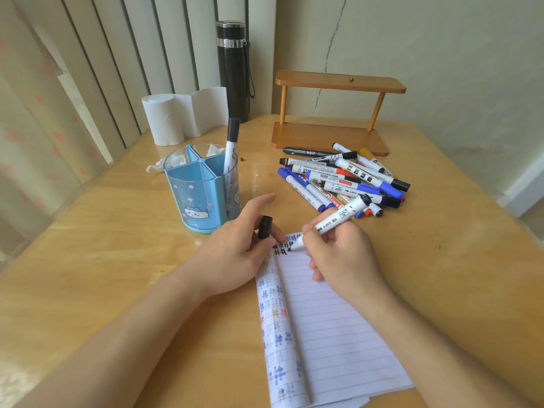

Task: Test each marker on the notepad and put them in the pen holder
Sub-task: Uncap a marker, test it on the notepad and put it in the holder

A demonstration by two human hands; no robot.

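My right hand point(338, 248) grips a white marker point(335, 220) with a black end, its black tip touching the top of the lined notepad point(326, 322) beside black scribbles. My left hand point(235, 251) rests on the notepad's left edge and pinches the marker's black cap point(265, 227) between the fingers. A blue divided pen holder point(203, 187) stands left of centre with one black-capped marker point(231, 145) upright in it. A pile of several markers point(341, 179) lies on the table at centre right.
A wooden two-tier shelf point(332, 113) stands behind the pile. A black flask point(234, 69) and a paper roll point(164, 119) stand at the back by the blinds. Crumpled tissue point(156, 166) lies left of the holder. The wooden table point(117, 260) ends at right.
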